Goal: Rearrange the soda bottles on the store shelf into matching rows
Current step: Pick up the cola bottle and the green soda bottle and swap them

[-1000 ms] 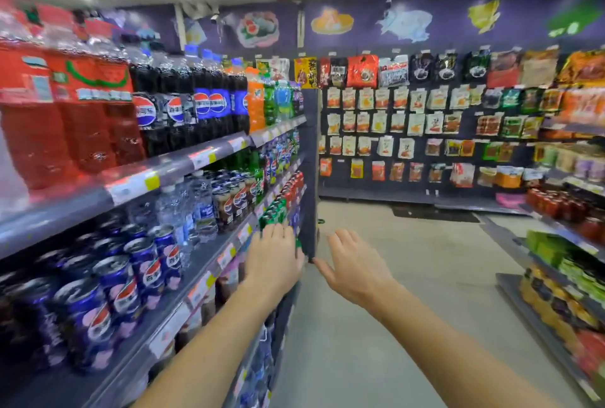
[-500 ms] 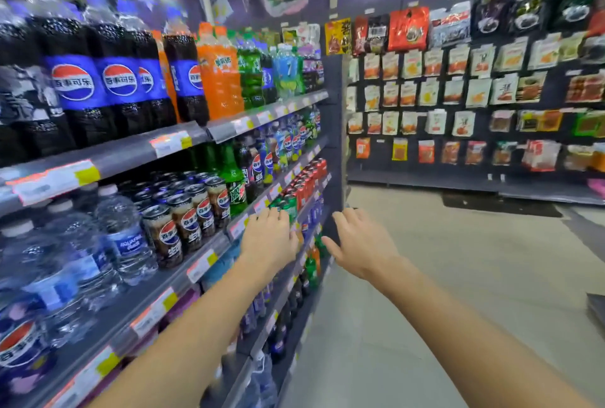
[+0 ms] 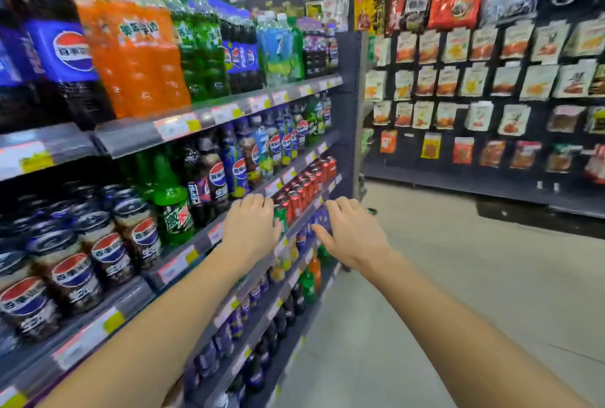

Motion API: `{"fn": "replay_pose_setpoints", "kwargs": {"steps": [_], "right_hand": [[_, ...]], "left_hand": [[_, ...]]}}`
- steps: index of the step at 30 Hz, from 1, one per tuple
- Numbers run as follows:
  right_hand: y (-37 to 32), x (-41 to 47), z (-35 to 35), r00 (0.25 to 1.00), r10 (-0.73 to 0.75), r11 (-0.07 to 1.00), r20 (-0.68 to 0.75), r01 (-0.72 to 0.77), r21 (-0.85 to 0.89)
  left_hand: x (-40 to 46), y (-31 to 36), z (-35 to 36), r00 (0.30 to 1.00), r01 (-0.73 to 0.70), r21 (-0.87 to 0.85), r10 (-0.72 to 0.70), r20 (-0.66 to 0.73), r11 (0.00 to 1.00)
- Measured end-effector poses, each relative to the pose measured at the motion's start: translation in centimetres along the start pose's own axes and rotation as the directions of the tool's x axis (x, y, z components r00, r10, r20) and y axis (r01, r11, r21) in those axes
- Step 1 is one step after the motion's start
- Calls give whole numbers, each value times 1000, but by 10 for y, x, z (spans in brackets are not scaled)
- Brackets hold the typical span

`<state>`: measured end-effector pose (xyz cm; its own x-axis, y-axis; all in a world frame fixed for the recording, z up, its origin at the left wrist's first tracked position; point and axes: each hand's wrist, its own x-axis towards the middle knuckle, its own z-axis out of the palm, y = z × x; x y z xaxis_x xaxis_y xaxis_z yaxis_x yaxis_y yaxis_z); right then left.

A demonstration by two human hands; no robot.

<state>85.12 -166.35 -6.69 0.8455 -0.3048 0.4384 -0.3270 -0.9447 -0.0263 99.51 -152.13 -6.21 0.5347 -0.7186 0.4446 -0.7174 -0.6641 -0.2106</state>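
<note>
Both hands out front, apart from each other, palms down, fingers loosely curled, nothing gripped. Left hand [image 3: 250, 227] hovers at the front edge of the store shelf [image 3: 209, 237], just ahead of the green can [image 3: 280, 216] at the near end of the red cans [image 3: 307, 183]; whether the fingertips touch the edge or the can is hard to tell from this angle. Right hand [image 3: 352, 234] hangs over the aisle floor [image 3: 458, 276] just off the shelf unit, near the purple bottles [image 3: 314, 221] one level down.

Soda bottles: top level has large cola bottles [image 3: 65, 54], then orange soda bottles [image 3: 137, 47], green soda bottles [image 3: 199, 47], more blue-label cola and a blue-green one further along. Next level down: squat cola cans [image 3: 108, 253] at left, a green Mountain Dew bottle [image 3: 172, 204] just beside them, then mixed small cola bottles [image 3: 216, 178] toward the far end. Lower levels hold small purple, yellow, orange and dark bottles, blurred.

Snack packets [image 3: 474, 80] hang on the far wall.
</note>
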Motion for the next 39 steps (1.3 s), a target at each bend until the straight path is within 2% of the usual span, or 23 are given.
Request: {"fn": "replay_pose_setpoints", "kwargs": {"steps": [9, 14, 18, 27, 33, 36, 39], "right_hand": [[123, 119, 43, 998, 36, 998, 48, -33, -50], [175, 165, 70, 994, 73, 997, 79, -73, -1], [213, 208, 95, 990, 79, 997, 114, -79, -7], [303, 295, 152, 990, -61, 996, 124, 52, 72], [384, 355, 168, 986, -152, 984, 74, 144, 101], [412, 384, 180, 976, -206, 975, 76, 197, 103], [428, 407, 196, 965, -248, 961, 90, 233, 150]], "left_hand": [[177, 54, 78, 1000, 3, -167, -8, -27, 986], [245, 81, 107, 998, -57, -140, 59, 10, 988], [287, 96, 134, 999, -22, -118, 25, 22, 993], [376, 143, 175, 995, 79, -22, -77, 64, 997], [436, 148, 189, 987, 143, 56, -146, 64, 988], [453, 140, 195, 970, 222, 104, -230, 75, 970], [461, 137, 208, 939, 294, 148, -314, 141, 944]]}}
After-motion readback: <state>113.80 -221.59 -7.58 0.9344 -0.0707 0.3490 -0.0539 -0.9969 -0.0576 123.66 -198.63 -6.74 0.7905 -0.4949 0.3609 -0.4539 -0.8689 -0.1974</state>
